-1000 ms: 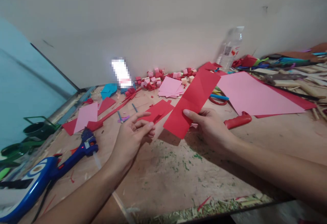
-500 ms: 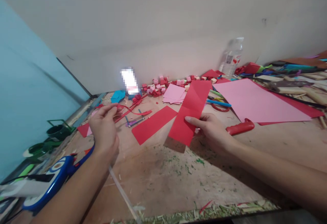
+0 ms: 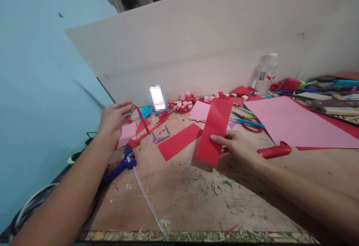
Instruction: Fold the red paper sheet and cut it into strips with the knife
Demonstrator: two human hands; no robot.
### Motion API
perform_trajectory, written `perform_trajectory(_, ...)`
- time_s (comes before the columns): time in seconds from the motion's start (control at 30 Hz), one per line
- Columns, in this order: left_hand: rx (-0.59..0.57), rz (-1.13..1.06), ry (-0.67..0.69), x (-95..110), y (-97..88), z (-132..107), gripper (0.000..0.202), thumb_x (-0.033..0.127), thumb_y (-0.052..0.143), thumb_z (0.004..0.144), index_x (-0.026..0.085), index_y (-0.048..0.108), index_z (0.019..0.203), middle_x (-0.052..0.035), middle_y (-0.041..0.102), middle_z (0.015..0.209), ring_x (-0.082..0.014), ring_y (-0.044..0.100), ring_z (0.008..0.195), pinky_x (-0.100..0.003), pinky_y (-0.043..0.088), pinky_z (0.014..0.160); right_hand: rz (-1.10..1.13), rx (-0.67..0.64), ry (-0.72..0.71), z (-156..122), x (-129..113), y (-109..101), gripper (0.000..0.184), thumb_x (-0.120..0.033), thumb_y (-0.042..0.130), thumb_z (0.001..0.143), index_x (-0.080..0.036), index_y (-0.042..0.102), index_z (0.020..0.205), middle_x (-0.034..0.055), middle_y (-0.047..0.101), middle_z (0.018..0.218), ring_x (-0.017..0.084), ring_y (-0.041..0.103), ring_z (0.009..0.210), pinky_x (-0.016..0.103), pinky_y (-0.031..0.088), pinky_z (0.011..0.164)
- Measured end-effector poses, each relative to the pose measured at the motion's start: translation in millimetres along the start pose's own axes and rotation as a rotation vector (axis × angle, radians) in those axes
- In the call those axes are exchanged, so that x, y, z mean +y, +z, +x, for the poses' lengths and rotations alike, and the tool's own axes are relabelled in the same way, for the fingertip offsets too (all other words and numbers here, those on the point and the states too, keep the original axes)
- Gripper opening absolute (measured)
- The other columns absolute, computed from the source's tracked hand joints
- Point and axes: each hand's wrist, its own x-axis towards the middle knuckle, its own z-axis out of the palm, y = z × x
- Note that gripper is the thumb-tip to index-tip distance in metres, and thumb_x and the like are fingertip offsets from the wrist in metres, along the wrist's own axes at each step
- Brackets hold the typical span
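Note:
My left hand (image 3: pixel 114 120) is raised over the left part of the table, pinching a thin red paper strip (image 3: pixel 143 122) that dangles from its fingertips. In my right hand (image 3: pixel 237 144) is a larger red paper rectangle (image 3: pixel 215 126), gripped at its lower right edge with the thumb on top. Another red paper piece (image 3: pixel 179 142) lies flat on the table between the hands. Below my left hand rests a blue glue gun (image 3: pixel 127 160), with a long whitish glue stick (image 3: pixel 148 201) stretching from it toward the front edge.
Small pink and red cubes (image 3: pixel 183 104) line the wall beside a lit phone (image 3: pixel 157 98). A stack of pink squares (image 3: pixel 200 110), scissors (image 3: pixel 251 127), a red-handled cutter (image 3: pixel 275 151), large pink sheet (image 3: pixel 300 120) and plastic bottle (image 3: pixel 265 76) stand or lie rightward. Shavings (image 3: pixel 210 236) litter the front edge.
The view has tilted up and turned left. My left hand has lifted away with the thin strip, which now hangs down. My right hand keeps its hold on the red rectangle.

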Motion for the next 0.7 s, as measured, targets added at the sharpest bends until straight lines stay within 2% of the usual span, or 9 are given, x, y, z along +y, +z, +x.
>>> perform_trajectory(0.13, -0.039, 0.168, 0.092, 5.0, -0.6, 18.4, 0.025, 0.033, 0.071, 0.100, 0.014, 0.069, 0.117, -0.0073, 0.070, 0.118, -0.0238, 0.070, 0.102, -0.043, 0.060, 0.089, -0.093, -0.076, -0.005, 3.6, 1.5, -1.9, 0.039, -0.054, 0.081, 0.081, -0.017, 0.080, 0.091, 0.0103, 0.080, 0.085, 0.023, 0.071, 0.068, 0.036, 0.054, 0.060)
perform_trajectory(0.23, -0.071, 0.244, 0.160, -3.5, 4.3, 9.7, 0.035, 0.037, 0.072, 0.099, 0.017, 0.067, 0.128, -0.0089, 0.064, 0.137, -0.0323, 0.065, 0.121, -0.052, 0.057, 0.100, -0.119, -0.149, -0.027, 3.8, 0.1, -0.3, 0.037, -0.053, 0.083, 0.080, -0.017, 0.080, 0.083, 0.0104, 0.079, 0.081, 0.023, 0.068, 0.068, 0.034, 0.049, 0.058)
perform_trajectory(0.27, -0.099, 0.248, 0.173, -7.4, 9.3, 2.1, 0.029, 0.032, 0.075, 0.096, 0.015, 0.070, 0.120, -0.0089, 0.060, 0.143, -0.0347, 0.058, 0.130, -0.052, 0.053, 0.105, -0.120, -0.181, -0.038, 3.0, -1.8, 1.0, 0.036, -0.054, 0.084, 0.079, -0.018, 0.080, 0.081, 0.0102, 0.078, 0.080, 0.022, 0.067, 0.068, 0.034, 0.048, 0.058)
perform_trajectory(0.33, -0.180, 0.228, 0.166, -13.4, 24.7, -18.9, 0.019, 0.027, 0.084, 0.083, 0.016, 0.076, 0.097, -0.0106, 0.060, 0.141, -0.0357, 0.051, 0.138, -0.044, 0.050, 0.109, -0.119, -0.248, -0.052, 0.3, -8.1, 4.4, 0.037, -0.055, 0.085, 0.077, -0.019, 0.080, 0.078, 0.0096, 0.078, 0.079, 0.022, 0.066, 0.069, 0.033, 0.047, 0.059)
perform_trajectory(0.4, -0.349, 0.181, 0.117, -14.6, 44.2, -45.6, 0.023, 0.038, 0.083, 0.083, 0.017, 0.078, 0.089, -0.0125, 0.070, 0.118, -0.0325, 0.064, 0.119, -0.041, 0.056, 0.096, -0.110, -0.314, -0.056, -3.3, -16.2, 8.5, 0.039, -0.058, 0.084, 0.077, -0.019, 0.081, 0.080, 0.0089, 0.079, 0.080, 0.021, 0.067, 0.070, 0.032, 0.048, 0.061)
perform_trajectory(0.47, -0.582, 0.110, 0.038, -11.3, 62.5, -73.2, 0.041, 0.056, 0.070, 0.090, 0.017, 0.081, 0.090, -0.0121, 0.075, 0.094, -0.0284, 0.072, 0.091, -0.038, 0.059, 0.078, -0.097, -0.366, -0.053, -6.5, -23.8, 13.0, 0.043, -0.062, 0.082, 0.077, -0.018, 0.080, 0.083, 0.0085, 0.079, 0.084, 0.020, 0.069, 0.071, 0.032, 0.050, 0.063)
perform_trajectory(0.53, -0.752, 0.041, -0.007, -8.4, 75.8, -96.1, 0.041, 0.057, 0.076, 0.084, 0.017, 0.081, 0.086, -0.0112, 0.076, 0.088, -0.0261, 0.073, 0.082, -0.036, 0.059, 0.075, -0.093, -0.401, -0.048, -8.3, -28.1, 17.1, 0.047, -0.064, 0.081, 0.077, -0.017, 0.080, 0.087, 0.0087, 0.080, 0.087, 0.021, 0.071, 0.074, 0.032, 0.051, 0.066)
perform_trajectory(0.6, -0.787, -0.016, -0.028, -11.0, 83.2, -110.2, 0.034, 0.050, 0.081, 0.079, 0.017, 0.081, 0.085, -0.0094, 0.077, 0.087, -0.0246, 0.072, 0.081, -0.034, 0.058, 0.073, -0.103, -0.386, -0.057, -7.6, -27.1, 20.0, 0.048, -0.063, 0.080, 0.077, -0.016, 0.079, 0.090, 0.0094, 0.079, 0.090, 0.023, 0.072, 0.078, 0.033, 0.052, 0.066)
perform_trajectory(0.7, -0.708, -0.065, -0.050, -27.4, 87.4, -115.8, 0.029, 0.046, 0.083, 0.078, 0.017, 0.078, 0.075, -0.0049, 0.072, 0.074, -0.0192, 0.065, 0.066, -0.028, 0.052, 0.062, -0.126, -0.179, -0.151, -2.6, -16.2, 21.9, 0.041, -0.054, 0.084, 0.074, -0.018, 0.074, 0.089, 0.0072, 0.075, 0.091, 0.024, 0.069, 0.084, 0.034, 0.051, 0.069)
